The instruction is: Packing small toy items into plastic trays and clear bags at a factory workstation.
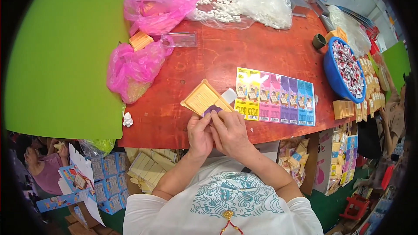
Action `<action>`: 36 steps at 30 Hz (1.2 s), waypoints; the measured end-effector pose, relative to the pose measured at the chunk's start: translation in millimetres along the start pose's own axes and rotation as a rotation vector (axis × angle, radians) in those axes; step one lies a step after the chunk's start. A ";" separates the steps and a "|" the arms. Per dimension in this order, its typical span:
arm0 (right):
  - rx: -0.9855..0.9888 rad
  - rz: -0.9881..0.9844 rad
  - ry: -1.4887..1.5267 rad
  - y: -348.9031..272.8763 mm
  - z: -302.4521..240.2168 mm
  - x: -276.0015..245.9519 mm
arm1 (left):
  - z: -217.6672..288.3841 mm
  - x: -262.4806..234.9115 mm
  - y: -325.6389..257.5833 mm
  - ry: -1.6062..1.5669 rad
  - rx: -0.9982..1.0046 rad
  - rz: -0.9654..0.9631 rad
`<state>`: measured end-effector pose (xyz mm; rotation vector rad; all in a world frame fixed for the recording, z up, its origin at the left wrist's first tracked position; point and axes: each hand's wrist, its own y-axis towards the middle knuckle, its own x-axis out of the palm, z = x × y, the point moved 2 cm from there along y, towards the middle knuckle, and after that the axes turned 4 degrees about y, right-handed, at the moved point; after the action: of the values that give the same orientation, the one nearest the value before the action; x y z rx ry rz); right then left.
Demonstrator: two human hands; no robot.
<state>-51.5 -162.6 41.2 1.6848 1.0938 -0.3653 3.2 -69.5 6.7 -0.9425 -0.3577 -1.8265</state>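
My left hand (201, 135) and my right hand (231, 132) meet near the table's front edge, fingers closed. Both pinch a small purple piece (212, 110), thin like a folded label; the fingertips cover part of it. Just beyond them, a flat, pale orange plastic box (204, 95) lies at a slant, its near corner behind the purple piece. Whether my fingers also grip the box is hidden. A white slip (229, 95) shows beside the box's right edge. To the right of my right hand lies a glossy label sheet (275, 96) with yellow, pink, purple and blue strips.
A blue basin (333, 76) of small wrapped packets stands at the right, beside stacked orange boxes (343, 109) and a dark cup (319, 41). Pink bags (135, 67) lie left, near a clear case (183, 39). White pieces (220, 8) spill from clear bags at the back.
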 end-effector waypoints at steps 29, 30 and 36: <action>0.964 -0.024 1.085 -27.0 76.7 0.9 | -6.7 -21.5 2.8 0.090 -0.075 0.010; 0.965 -0.023 1.087 -26.0 73.9 0.8 | -6.0 -21.5 2.4 0.106 -0.063 -0.005; 0.623 0.080 0.553 -9.2 29.2 -13.8 | -13.6 -10.2 -2.5 0.199 0.044 0.021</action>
<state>-58.6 -194.4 33.4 2.4721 1.3930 -0.1969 -3.1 -70.2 -9.3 -0.7240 -0.2620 -1.8667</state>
